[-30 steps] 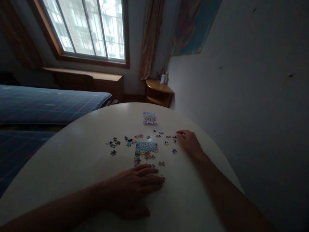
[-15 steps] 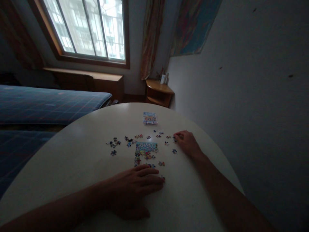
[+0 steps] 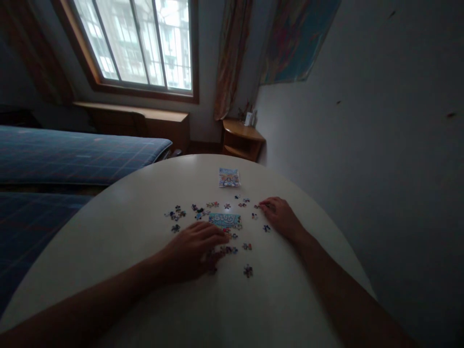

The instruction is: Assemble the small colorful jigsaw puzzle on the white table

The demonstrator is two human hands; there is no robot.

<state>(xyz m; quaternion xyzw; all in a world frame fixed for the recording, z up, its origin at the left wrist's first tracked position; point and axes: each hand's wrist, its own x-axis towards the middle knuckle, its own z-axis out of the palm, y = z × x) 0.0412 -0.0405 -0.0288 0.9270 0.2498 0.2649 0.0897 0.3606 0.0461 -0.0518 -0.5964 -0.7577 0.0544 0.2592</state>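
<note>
My left hand [image 3: 199, 246] reaches over the left side of a partly joined jigsaw puzzle [image 3: 225, 220], its fingers apart and slightly bent. It covers part of the puzzle; the blue strip with white lettering shows beyond it. My right hand [image 3: 281, 217] rests on the table to the right, thumb and fingers closed together at a small puzzle piece [image 3: 256, 207]. Its fingers partly hide what is under them. Near my right hand lie a loose piece [image 3: 267, 228] and another loose piece [image 3: 254, 216]. One more piece [image 3: 248, 270] lies right of my left hand.
Several loose pieces [image 3: 177, 212] form a group on the left of the round white table [image 3: 145, 193]. A small picture packet [image 3: 229, 178] lies toward the far edge. A bare mattress [image 3: 79, 154] stands beyond the table on the left, a wall [image 3: 344, 169] on the right.
My left hand has moved up and left onto the puzzle, uncovering the piece at the lower right. My right fingers have shifted slightly left among the pieces. The view has shifted a little.
</note>
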